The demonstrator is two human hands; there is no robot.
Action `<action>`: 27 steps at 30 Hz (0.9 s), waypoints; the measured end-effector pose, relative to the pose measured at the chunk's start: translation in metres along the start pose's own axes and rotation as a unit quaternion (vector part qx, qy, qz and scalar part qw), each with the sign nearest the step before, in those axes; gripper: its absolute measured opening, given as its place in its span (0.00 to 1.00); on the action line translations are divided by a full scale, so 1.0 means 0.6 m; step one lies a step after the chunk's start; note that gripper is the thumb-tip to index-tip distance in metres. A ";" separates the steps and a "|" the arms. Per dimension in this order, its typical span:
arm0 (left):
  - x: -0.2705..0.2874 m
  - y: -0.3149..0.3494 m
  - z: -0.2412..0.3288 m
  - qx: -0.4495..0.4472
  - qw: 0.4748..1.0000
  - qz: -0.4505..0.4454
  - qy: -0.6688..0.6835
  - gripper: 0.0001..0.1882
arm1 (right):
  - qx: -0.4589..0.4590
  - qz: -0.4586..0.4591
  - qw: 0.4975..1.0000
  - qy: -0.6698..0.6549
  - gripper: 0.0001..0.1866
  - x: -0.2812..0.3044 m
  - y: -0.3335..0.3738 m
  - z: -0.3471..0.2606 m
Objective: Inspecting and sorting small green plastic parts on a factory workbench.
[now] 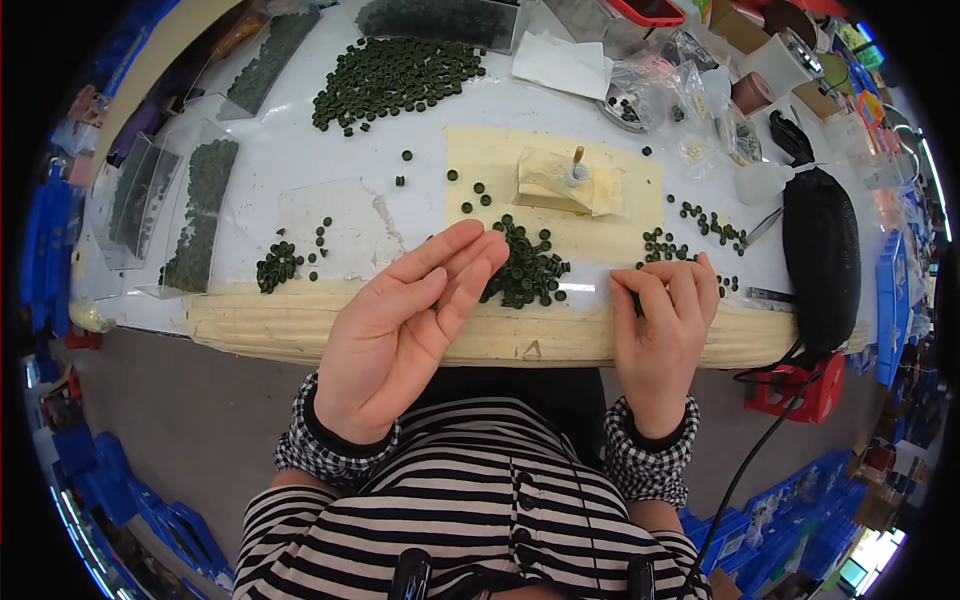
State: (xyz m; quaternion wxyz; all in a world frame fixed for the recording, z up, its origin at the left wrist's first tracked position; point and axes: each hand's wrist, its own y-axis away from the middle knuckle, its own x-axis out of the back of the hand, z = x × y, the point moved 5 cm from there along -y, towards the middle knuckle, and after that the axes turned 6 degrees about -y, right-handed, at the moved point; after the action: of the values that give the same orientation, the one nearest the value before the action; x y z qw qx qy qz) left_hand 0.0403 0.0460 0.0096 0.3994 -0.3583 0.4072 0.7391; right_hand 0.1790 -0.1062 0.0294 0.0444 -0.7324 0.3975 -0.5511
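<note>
My left hand (395,335) is turned palm up, its fingers stretched out together and slightly cupped, with nothing visible on the palm. Just beyond its fingertips lies a pile of small dark green round pieces (528,268), like little caps or rings. To the right, my right hand (662,330) is closed with its thumb and fingers bent together near the table's front edge. Something dark shows between them, but I cannot tell whether it is held. Around that hand lie loose green pieces (665,245). Past the pile stands a tape-covered block (560,190) with a short upright peg (577,165).
A large heap of green pieces (400,80) lies at the back. Clear plastic boxes (205,215) of pieces stand at the left. At the right are a black padded bundle (822,260), tweezers (765,226) and a thread spool (752,92). A red stool (815,390) is below.
</note>
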 end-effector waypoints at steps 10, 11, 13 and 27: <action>-0.008 0.003 -0.047 0.079 0.992 -0.024 -0.094 0.18 | -0.024 0.092 0.973 -0.210 0.08 0.011 0.007 -0.010; -0.010 0.002 -0.052 0.085 0.989 -0.037 -0.117 0.19 | -0.030 0.090 0.970 -0.225 0.08 0.012 0.008 -0.014; -0.014 -0.001 -0.063 0.096 0.986 -0.053 -0.122 0.19 | -0.031 0.087 0.965 -0.245 0.09 0.011 0.010 -0.019; 0.002 -0.004 -0.063 0.070 0.986 -0.070 -0.131 0.10 | -0.057 0.037 0.903 -0.424 0.10 0.003 0.024 -0.038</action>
State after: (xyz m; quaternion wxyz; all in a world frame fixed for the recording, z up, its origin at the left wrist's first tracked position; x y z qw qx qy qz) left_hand 0.0495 0.0135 -0.0079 0.5242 -0.2570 0.3760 0.7196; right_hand 0.1524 -0.1086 0.0324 0.1873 -0.8827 0.3991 -0.1630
